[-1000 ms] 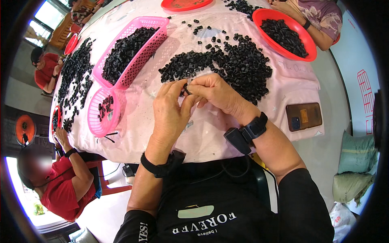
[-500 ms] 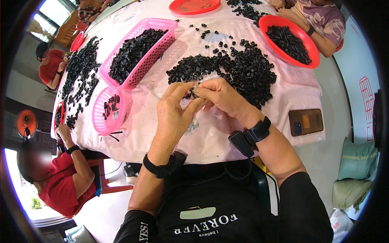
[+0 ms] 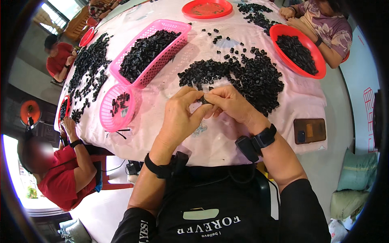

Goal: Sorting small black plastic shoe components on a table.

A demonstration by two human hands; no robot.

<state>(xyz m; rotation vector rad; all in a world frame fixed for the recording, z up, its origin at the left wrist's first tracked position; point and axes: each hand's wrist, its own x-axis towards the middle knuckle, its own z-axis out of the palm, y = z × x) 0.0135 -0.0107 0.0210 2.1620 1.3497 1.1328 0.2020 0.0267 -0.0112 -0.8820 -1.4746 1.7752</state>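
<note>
Over the near middle of the table, my left hand [image 3: 182, 113] and my right hand [image 3: 231, 103] meet fingertip to fingertip. Both are closed in a pinch on one small black plastic part [image 3: 205, 100], mostly covered by my fingers. Just beyond them spreads a pile of small black parts [image 3: 259, 81], short and cylinder-like. To the left of my hands sits a round pink basket [image 3: 106, 108] with a few dark pieces in it. Behind that, a long pink basket [image 3: 178, 42] is heaped with black pieces.
A red tray [image 3: 322, 67] of black pieces lies at the far right, another red tray [image 3: 206, 9] at the back. A phone [image 3: 309, 131] rests near the right edge. More black parts [image 3: 87, 60] cover the left side. People sit around the cloth-covered table [image 3: 162, 93].
The whole view has shifted, so the table and its things sit slightly further right and lower. My hands still pinch the small part together, the fingers slightly rearranged.
</note>
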